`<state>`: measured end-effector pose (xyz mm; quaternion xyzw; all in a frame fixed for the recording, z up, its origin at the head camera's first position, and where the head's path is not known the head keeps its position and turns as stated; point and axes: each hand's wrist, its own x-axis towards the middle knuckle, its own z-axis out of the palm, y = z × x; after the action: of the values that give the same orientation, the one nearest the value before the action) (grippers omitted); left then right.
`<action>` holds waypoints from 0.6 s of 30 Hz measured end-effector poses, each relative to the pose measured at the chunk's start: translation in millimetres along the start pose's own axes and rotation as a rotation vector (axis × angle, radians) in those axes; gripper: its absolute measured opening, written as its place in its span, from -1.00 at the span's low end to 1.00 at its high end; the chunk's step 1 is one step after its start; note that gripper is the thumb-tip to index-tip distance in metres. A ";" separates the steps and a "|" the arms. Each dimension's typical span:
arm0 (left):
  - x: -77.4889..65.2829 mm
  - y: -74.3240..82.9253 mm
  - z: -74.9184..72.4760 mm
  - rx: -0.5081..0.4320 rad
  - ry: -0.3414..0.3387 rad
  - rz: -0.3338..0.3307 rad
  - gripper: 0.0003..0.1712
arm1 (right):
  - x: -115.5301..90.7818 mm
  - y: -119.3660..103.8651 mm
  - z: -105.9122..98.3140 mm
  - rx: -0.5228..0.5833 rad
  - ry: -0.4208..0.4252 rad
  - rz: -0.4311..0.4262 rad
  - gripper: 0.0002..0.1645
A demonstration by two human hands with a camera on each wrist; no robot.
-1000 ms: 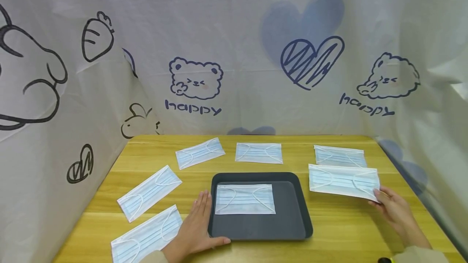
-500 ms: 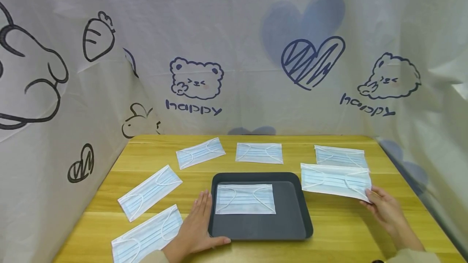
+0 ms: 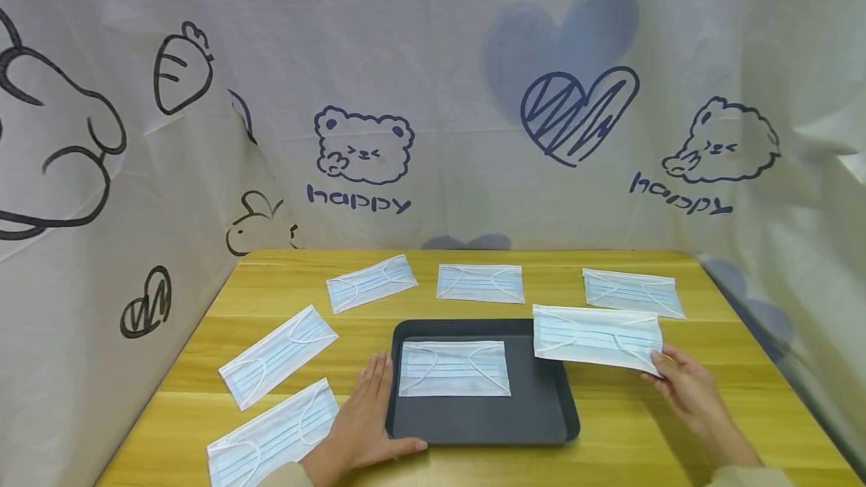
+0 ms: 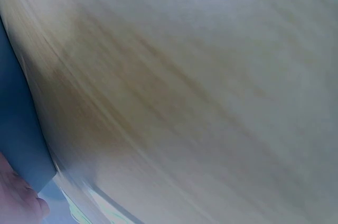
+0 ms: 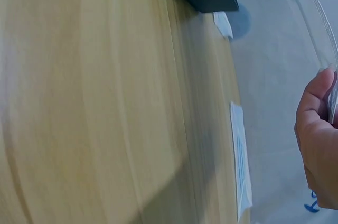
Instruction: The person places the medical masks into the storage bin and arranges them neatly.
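Observation:
A light-blue face mask (image 3: 595,338) is pinched at its right end between the thumb and fingers of my right hand (image 3: 690,389). It hangs above the table, its left end over the right rim of a dark grey tray (image 3: 501,427). Another face mask (image 3: 453,369) lies flat in the left part of that tray. My left hand (image 3: 361,419) rests along the tray's left edge, fingers straight and thumb stretched toward its front corner. In the right wrist view, the right hand (image 5: 319,134) grips the mask's edge; only a little of the left hand (image 4: 18,197) shows in the left wrist view.
Several masks lie around the tray: two on the left, a tilted mask (image 3: 372,283) at the back left, a mask (image 3: 480,283) at the back middle and a mask (image 3: 634,292) at the back right. A patterned white curtain (image 3: 467,96) encloses the wooden table (image 3: 629,442).
My right hand has moved left with its mask, from beside the tray to over the tray's right rim, uncovering the back-right mask. The left hand and tray have stayed put.

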<state>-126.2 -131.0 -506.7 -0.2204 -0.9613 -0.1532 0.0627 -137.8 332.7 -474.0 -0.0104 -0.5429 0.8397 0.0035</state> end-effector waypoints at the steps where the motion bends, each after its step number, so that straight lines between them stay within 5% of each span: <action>1: 0.1 0.1 -0.2 0.001 -0.002 -0.002 0.46 | -0.4 0.3 2.2 -0.007 0.006 0.006 -0.67; 18: 0.1 0.0 -0.5 0.016 -0.015 -0.004 0.45 | 0.3 11.4 41.5 -0.132 0.017 0.091 -0.62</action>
<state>-126.3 -131.2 -506.2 -0.2192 -0.9633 -0.1442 0.0571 -139.0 290.2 -467.3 -0.0424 -0.5958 0.8014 -0.0310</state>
